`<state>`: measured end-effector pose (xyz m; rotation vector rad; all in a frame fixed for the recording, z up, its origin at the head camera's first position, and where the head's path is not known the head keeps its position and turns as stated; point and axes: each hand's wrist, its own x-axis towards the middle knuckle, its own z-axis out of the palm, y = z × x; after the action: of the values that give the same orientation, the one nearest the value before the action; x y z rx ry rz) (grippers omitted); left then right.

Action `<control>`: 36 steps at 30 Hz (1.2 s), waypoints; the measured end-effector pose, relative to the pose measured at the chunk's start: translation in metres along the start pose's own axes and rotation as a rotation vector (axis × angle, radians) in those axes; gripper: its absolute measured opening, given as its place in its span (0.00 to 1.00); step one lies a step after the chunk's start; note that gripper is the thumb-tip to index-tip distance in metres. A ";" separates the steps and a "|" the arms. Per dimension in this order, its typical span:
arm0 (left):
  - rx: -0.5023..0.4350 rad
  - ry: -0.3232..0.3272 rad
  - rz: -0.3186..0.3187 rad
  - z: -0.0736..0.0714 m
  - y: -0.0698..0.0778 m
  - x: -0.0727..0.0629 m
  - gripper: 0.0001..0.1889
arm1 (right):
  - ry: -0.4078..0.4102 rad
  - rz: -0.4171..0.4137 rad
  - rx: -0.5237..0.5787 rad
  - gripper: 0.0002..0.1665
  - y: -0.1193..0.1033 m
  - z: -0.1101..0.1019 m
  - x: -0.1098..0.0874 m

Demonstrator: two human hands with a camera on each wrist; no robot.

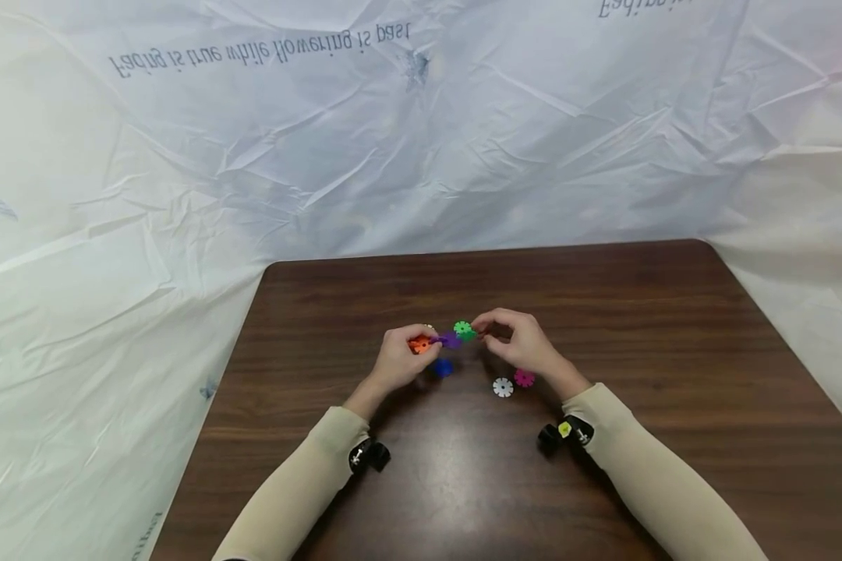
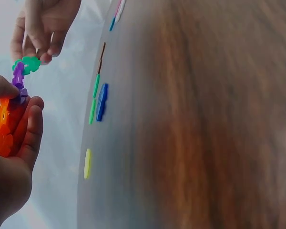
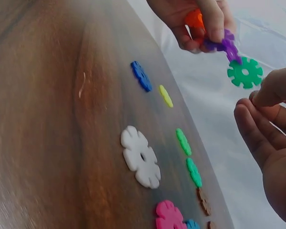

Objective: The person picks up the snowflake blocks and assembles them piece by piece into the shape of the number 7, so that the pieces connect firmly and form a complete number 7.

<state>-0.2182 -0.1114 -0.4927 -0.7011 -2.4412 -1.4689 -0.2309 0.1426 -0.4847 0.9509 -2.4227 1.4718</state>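
Beige sleeves (image 1: 291, 483) up front. I see left hand (image 1: 397, 361) pinching an orange-purple-green disc chain (image 3: 227, 44); right hand (image 1: 525, 343) beside green end (image 3: 248, 80), can't tell if gripping.

a chain of notched plastic discs (image 1: 452, 340) is held up near the centre of the head view, joined at the rims. its orange section (image 2: 3, 117), partly hidden, sits at the left edge of the left wrist view. a purple section (image 3: 232, 51) slants on to a green disc (image 3: 244, 72), round-holed, facing the camera at the upper right of the right wrist view.
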 end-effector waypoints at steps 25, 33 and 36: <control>0.027 0.012 -0.012 -0.002 -0.005 -0.001 0.03 | -0.135 0.147 -0.496 0.20 0.018 0.006 0.014; 0.025 0.003 -0.008 -0.001 -0.005 0.000 0.03 | -0.151 0.171 -0.516 0.20 0.018 0.009 0.016; 0.021 0.012 0.005 -0.001 -0.005 0.001 0.03 | -0.153 0.168 -0.523 0.20 0.020 0.010 0.017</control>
<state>-0.2215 -0.1139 -0.4953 -0.6916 -2.4409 -1.4389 -0.2538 0.1335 -0.4969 0.7747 -2.8389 0.7454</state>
